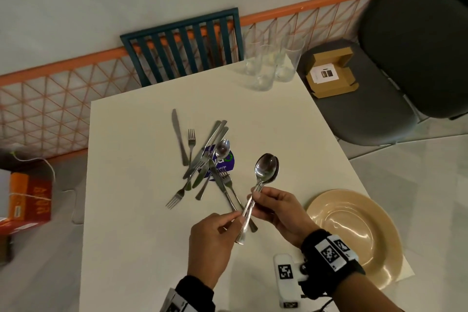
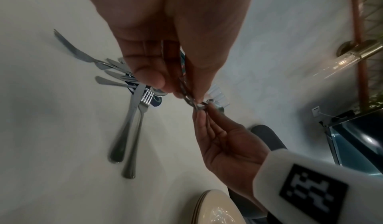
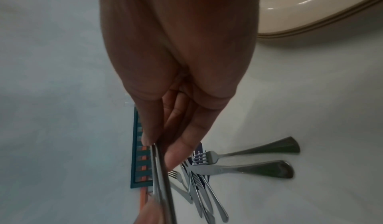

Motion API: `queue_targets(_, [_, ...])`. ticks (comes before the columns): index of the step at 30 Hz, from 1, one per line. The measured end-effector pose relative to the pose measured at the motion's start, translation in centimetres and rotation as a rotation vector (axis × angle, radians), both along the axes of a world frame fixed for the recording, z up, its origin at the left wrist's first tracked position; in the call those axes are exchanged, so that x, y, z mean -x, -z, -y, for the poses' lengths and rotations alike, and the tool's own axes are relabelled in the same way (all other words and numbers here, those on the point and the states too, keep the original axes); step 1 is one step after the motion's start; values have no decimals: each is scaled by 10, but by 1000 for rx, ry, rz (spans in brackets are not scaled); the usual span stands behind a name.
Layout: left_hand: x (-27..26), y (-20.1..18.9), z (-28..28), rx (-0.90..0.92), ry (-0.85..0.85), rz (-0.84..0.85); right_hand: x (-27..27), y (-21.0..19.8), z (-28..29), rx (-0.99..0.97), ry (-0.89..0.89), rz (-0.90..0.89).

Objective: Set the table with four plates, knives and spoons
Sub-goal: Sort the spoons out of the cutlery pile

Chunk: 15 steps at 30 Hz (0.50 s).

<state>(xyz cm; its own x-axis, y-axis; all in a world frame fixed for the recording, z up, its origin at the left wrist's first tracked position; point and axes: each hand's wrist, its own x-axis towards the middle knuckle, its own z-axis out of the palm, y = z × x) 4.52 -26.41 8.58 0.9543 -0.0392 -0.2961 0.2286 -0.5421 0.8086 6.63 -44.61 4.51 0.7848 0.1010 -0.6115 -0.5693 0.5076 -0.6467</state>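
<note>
Above the white table (image 1: pixel 141 235) both hands hold a small stack of steel spoons (image 1: pixel 266 168), bowls pointing away from me. My right hand (image 1: pixel 255 196) pinches the handles near the middle. My left hand (image 1: pixel 236 216) pinches the lower handle ends (image 2: pixel 189 99). In the right wrist view the handles (image 3: pixel 163 186) run out from between thumb and finger. A loose pile of knives, forks and one spoon (image 1: pixel 205 159) lies at the table's middle, with a single knife (image 1: pixel 179 137) to its left. A stack of cream plates (image 1: pixel 354 230) sits at the near right corner.
Three clear glasses (image 1: pixel 271 66) stand at the far right corner. A teal slatted chair (image 1: pixel 182 45) is pushed in at the far side. A grey chair (image 1: pixel 367 109) with a cardboard box (image 1: pixel 329 73) stands to the right. A purple sticker (image 1: pixel 225 159) lies under the pile.
</note>
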Motion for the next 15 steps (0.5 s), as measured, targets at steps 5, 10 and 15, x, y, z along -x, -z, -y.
queue_targets(5, [-17, -3, 3, 60, 97, -94, -10, 5, 9, -19, -36, 14])
queue_targets(10, [-62, 38, -15, -322, -52, -43, -19, 13, 18, 50, -55, 3])
queue_targets(15, [-91, 81, -27, -679, 86, -73, -20, 22, 26, 112, -70, -27])
